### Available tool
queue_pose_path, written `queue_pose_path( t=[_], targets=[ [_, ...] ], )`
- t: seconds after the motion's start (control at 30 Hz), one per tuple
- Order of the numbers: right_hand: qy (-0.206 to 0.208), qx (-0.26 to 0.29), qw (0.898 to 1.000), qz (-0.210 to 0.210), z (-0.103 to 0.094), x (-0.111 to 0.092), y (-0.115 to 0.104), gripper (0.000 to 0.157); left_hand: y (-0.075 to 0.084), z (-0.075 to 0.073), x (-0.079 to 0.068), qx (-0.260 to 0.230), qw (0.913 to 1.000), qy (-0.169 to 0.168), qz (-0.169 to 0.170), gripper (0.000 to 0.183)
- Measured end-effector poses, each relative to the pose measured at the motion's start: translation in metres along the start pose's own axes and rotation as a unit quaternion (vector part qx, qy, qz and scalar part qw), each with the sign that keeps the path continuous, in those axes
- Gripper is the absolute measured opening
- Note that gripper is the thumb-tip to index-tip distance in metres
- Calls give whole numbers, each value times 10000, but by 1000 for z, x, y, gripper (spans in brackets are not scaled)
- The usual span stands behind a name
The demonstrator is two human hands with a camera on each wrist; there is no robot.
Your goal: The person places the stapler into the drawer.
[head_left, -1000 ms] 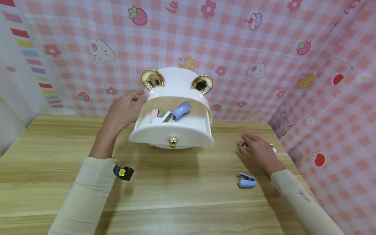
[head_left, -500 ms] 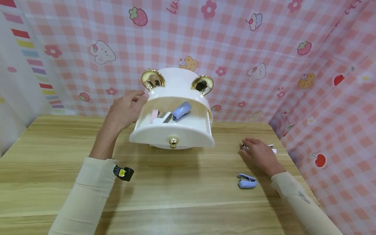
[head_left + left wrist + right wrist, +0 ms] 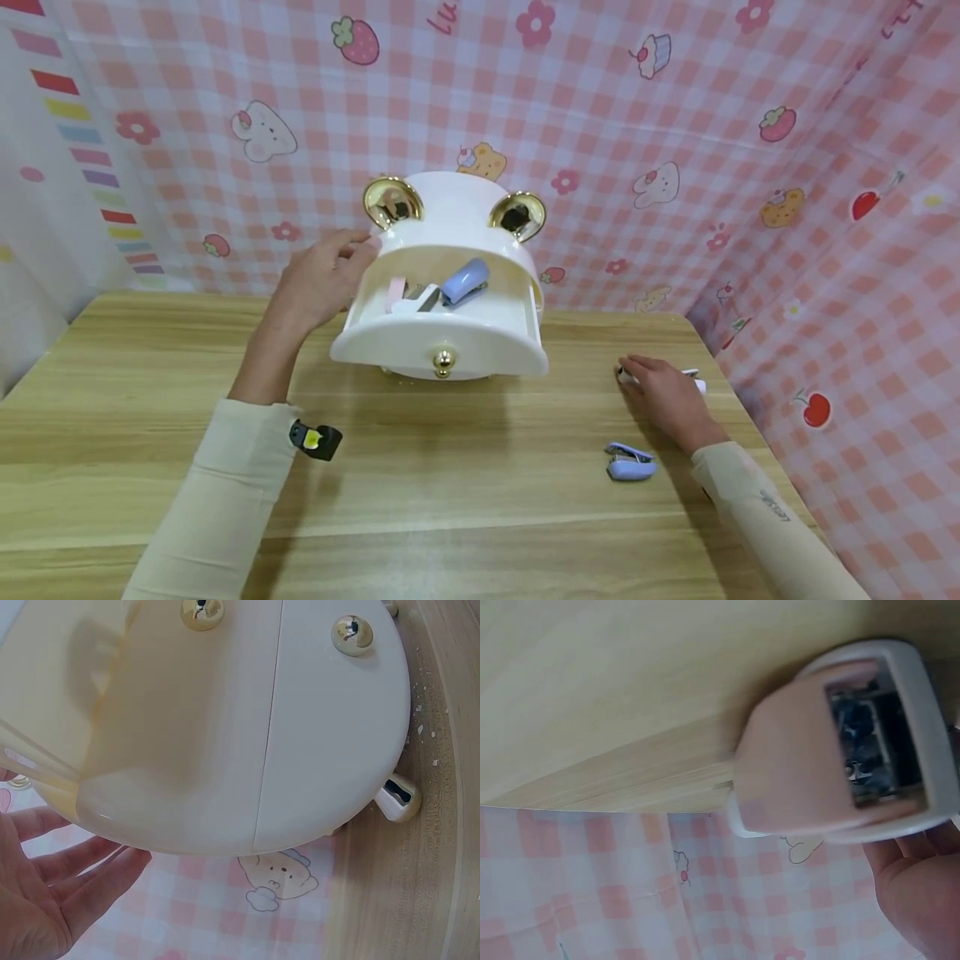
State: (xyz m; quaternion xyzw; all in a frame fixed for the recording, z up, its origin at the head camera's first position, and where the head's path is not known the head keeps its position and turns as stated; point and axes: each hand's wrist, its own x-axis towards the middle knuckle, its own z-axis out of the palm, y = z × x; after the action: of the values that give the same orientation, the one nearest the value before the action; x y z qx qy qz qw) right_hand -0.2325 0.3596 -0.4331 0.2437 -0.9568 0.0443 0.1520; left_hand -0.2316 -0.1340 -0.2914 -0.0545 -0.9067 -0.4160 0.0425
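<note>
A white cabinet (image 3: 457, 204) with gold-rimmed round ears stands on the table, its upper drawer (image 3: 390, 340) pulled out. Inside lie a blue mini stapler (image 3: 467, 282), a pink piece (image 3: 395, 293) and a white-and-grey piece (image 3: 417, 298). My left hand (image 3: 318, 279) touches the cabinet's side, its fingers (image 3: 105, 885) fairly straight along the wall. At the right, my right hand (image 3: 667, 400) grips a pink-and-white rounded plastic case (image 3: 802, 750) with a dark opening showing metal parts, low over the wood; the palm hides most of it in the head view.
Another blue mini stapler (image 3: 632, 463) lies on the wooden table (image 3: 450, 483) in front of my right hand. A white object (image 3: 699, 385) pokes out beyond that hand. Checked pink cloth (image 3: 585, 108) hangs behind and at the right.
My right hand's spread fingers have drawn together around the pink-and-white case, and the hand has shifted slightly. The left hand and the cabinet stay put.
</note>
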Motion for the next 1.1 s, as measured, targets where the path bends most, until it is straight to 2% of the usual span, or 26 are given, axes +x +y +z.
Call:
queue_pose_path(
  t=[0.3,0.87,1.1],
  targets=[
    [-25,-85,9999,74,-1,-2,2,38,0,1,0,5,10000,5,19,78],
    [-36,-179,9998,-49,-3,-1,2,37,-1,1,0,-45,10000,7,28,79],
    [-46,-176,9998,-47,-10,1,-3,37,-1,1,0,-64,10000,10,-13,79]
  ],
)
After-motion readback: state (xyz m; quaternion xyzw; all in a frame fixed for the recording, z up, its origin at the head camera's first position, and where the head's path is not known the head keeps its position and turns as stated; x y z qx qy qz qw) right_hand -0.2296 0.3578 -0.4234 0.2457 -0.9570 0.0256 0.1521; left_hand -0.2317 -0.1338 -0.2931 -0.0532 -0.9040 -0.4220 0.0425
